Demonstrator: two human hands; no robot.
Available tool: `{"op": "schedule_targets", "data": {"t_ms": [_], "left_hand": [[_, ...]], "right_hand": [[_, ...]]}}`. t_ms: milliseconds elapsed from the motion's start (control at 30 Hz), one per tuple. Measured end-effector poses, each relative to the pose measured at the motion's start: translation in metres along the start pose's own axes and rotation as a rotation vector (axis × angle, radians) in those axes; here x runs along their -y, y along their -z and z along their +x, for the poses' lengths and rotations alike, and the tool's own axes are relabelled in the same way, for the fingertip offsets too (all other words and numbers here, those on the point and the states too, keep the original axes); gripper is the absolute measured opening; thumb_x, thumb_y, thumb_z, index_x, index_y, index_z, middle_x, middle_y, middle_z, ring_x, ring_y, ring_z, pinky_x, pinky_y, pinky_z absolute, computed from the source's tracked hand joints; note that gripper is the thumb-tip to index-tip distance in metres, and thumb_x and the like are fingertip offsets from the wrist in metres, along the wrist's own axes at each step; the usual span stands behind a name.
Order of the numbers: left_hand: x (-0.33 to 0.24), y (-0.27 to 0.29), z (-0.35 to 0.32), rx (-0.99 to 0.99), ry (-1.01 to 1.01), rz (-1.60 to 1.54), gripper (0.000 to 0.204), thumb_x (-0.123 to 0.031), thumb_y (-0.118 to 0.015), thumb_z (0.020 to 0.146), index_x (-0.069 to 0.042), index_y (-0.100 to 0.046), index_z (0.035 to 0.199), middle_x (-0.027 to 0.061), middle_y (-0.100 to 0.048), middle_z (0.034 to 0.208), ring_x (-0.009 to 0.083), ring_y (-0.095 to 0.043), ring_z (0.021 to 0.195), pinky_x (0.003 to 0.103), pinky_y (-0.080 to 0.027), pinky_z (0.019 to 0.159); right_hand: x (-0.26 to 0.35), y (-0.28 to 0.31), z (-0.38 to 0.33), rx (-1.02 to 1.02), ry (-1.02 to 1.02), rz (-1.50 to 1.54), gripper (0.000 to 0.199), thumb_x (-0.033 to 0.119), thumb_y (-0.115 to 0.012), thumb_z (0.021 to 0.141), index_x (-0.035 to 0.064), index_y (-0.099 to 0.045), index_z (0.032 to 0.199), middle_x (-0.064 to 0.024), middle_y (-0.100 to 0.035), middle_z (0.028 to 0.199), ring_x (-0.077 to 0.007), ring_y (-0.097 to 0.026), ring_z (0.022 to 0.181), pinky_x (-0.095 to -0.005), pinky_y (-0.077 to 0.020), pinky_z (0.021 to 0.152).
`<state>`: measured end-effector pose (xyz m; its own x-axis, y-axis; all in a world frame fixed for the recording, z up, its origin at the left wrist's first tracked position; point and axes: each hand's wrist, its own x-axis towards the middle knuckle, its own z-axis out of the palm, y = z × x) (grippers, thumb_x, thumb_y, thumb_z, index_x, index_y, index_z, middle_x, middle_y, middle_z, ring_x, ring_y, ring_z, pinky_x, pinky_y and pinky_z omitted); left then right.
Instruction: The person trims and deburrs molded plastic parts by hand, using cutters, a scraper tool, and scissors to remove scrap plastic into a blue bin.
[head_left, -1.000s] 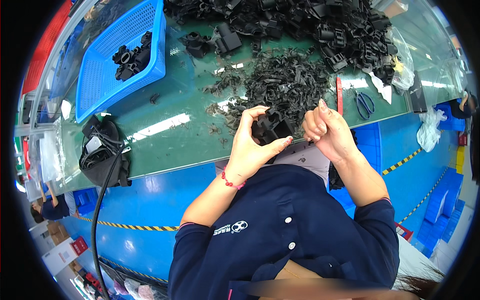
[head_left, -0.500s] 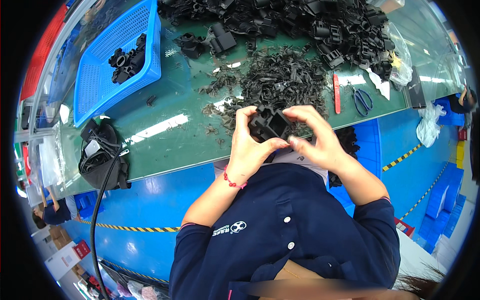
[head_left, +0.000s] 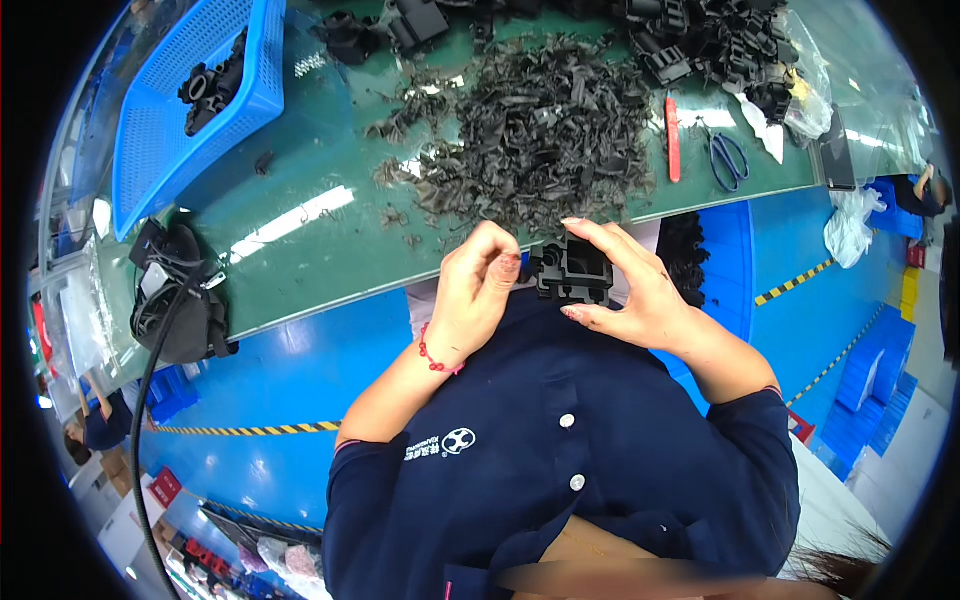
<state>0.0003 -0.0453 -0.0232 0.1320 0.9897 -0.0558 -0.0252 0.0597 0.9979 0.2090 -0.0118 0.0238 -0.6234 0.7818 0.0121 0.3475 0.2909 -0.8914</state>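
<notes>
A black moulded plastic part (head_left: 572, 272) with square openings is held close to my body, at the table's near edge. My right hand (head_left: 640, 290) grips it from the right, fingers over its far side and thumb at its near side. Just left of the part, apart from it, my left hand (head_left: 478, 288) is closed, with thumb pressed to curled fingers. Whatever that pinch may hold is too small to make out. Beyond both hands lies a broad heap of thin black scraps (head_left: 550, 130) on the green table (head_left: 310, 270).
A blue basket (head_left: 190, 150) with several black parts stands at the left, with a black strapped device (head_left: 180, 300) and cable nearer. To the right lie a red-handled tool (head_left: 673, 140) and scissors (head_left: 728, 162). More black parts (head_left: 690, 40) are piled at the back.
My left hand has come off the plastic part and moved slightly left, its fingers curling closed. The part has turned and lowered toward my body in my right hand. The view has shifted.
</notes>
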Motion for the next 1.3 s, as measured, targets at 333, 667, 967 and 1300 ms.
{"op": "schedule_targets", "data": {"t_ms": [333,667,967,1300], "left_hand": [[-0.004,-0.016,-0.002,-0.024,0.022,0.074,0.025,-0.01,-0.055,0.089,-0.001,-0.045,0.068,-0.0026,-0.038,0.057,0.0033,-0.032,0.051,0.022,-0.027,0.043],[-0.003,-0.019,-0.005,-0.057,0.03,-0.091,0.022,-0.011,-0.048,0.093,-0.001,-0.047,0.073,-0.0003,-0.042,0.058,0.0058,-0.043,0.044,0.022,-0.034,0.042],[-0.002,-0.019,-0.008,-0.036,0.073,-0.166,0.022,-0.013,-0.046,0.094,-0.002,-0.048,0.075,-0.0003,-0.043,0.058,0.0072,-0.045,0.044,0.022,-0.036,0.041],[-0.009,-0.019,-0.004,-0.071,-0.047,0.021,0.02,-0.008,-0.052,0.09,0.0,-0.046,0.072,0.0036,-0.041,0.061,0.0118,-0.036,0.051,0.026,-0.032,0.048]], "right_hand": [[-0.013,-0.008,-0.005,0.132,-0.12,0.14,0.071,0.01,-0.073,0.071,0.0061,-0.038,0.133,-0.0131,-0.051,0.117,-0.0257,-0.053,0.108,-0.0356,-0.0443,0.09],[-0.025,-0.013,-0.005,0.174,-0.261,0.63,0.07,0.004,-0.07,0.074,0.0048,-0.035,0.135,-0.0082,-0.043,0.129,-0.0178,-0.045,0.117,-0.0341,-0.038,0.099],[-0.035,-0.016,-0.003,0.197,-0.275,0.892,0.073,0.005,-0.072,0.072,0.0002,-0.034,0.134,-0.0089,-0.042,0.13,-0.0177,-0.039,0.122,-0.0322,-0.0296,0.104],[-0.041,-0.019,-0.002,0.198,-0.3,0.938,0.081,0.006,-0.076,0.068,0.002,-0.032,0.136,-0.0084,-0.038,0.134,-0.0185,-0.036,0.125,-0.0327,-0.0281,0.105]]}}
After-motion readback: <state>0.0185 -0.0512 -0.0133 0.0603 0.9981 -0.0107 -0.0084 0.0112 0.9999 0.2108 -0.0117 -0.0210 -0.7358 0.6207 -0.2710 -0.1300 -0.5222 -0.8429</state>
